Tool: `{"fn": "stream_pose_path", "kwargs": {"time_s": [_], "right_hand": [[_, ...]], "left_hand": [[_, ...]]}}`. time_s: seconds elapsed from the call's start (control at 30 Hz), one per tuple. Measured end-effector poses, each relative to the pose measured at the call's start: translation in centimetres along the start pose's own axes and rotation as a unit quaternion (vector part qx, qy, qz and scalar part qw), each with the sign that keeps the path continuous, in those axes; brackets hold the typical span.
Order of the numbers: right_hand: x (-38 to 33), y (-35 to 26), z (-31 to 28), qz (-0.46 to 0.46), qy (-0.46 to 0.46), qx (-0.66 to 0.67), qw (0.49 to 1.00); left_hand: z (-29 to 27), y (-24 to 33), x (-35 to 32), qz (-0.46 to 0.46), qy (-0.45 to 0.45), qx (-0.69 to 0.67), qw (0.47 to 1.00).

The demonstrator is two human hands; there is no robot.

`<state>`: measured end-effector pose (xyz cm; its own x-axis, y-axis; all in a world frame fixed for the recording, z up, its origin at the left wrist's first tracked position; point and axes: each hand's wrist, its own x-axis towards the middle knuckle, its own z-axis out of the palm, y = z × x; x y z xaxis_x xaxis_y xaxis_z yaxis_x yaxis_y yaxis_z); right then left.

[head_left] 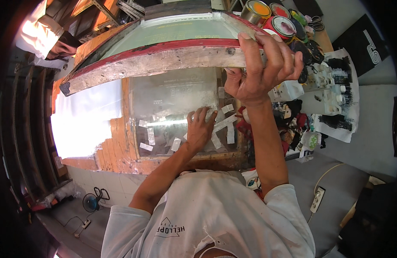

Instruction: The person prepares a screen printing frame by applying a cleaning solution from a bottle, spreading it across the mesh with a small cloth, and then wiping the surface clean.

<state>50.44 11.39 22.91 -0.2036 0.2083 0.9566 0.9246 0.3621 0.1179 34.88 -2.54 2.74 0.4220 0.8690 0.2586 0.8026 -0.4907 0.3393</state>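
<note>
Site: screen-print wkshp. Evid.: mesh frame (164,48) raised over wooden worktop (112,148), paint tins (283,27) nr far R corner, stained rags (291,124) twd R edge.

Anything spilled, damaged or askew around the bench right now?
Yes. Black smears mark the white sheet at right, like spilled or wiped ink. The shirt looks torn toward the bottom of the view. The frame sits tilted, but the right hand is gripping it.

Right grip (263,71) on raised frame (155,61), left grip (200,130) on sheet (174,98)
</note>
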Motion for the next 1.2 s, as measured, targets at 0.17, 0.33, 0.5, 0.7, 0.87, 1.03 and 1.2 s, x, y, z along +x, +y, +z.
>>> {"fn": "stream_pose_path", "kwargs": {"time_s": [0.17, 0.33, 0.5, 0.7, 0.87, 1.03, 1.2], "right_hand": [[-0.1, 0.0, 0.0, -0.001, -0.001, -0.002, 1.000], [-0.1, -0.3, -0.1, 0.005, -0.005, -0.004, 1.000], [0.0, -0.3, 0.1, 0.009, 0.005, -0.006, 1.000], [-0.1, -0.1, -0.2, 0.005, -0.010, -0.003, 1.000], [-0.1, -0.6, -0.6, 0.008, -0.025, -0.009, 1.000], [0.4, -0.2, -0.9, -0.008, -0.032, -0.021, 0.999], [-0.3, -0.3, -0.7, 0.012, -0.057, -0.040, 0.998]], "left_hand": [[0.0, 1.0, 0.1, -0.082, 0.012, -0.090, 0.992], [0.0, 1.6, 0.4, -0.100, -0.007, -0.076, 0.992], [-0.4, 1.3, 0.2, -0.079, -0.005, -0.087, 0.993], [0.0, 0.6, -0.2, -0.070, 0.003, -0.131, 0.989], [0.3, 1.7, -0.1, -0.103, -0.044, -0.047, 0.993], [2.2, 0.9, -1.1, -0.053, 0.004, -0.074, 0.996], [3.0, -0.1, -2.5, -0.047, 0.057, -0.143, 0.987]]}}
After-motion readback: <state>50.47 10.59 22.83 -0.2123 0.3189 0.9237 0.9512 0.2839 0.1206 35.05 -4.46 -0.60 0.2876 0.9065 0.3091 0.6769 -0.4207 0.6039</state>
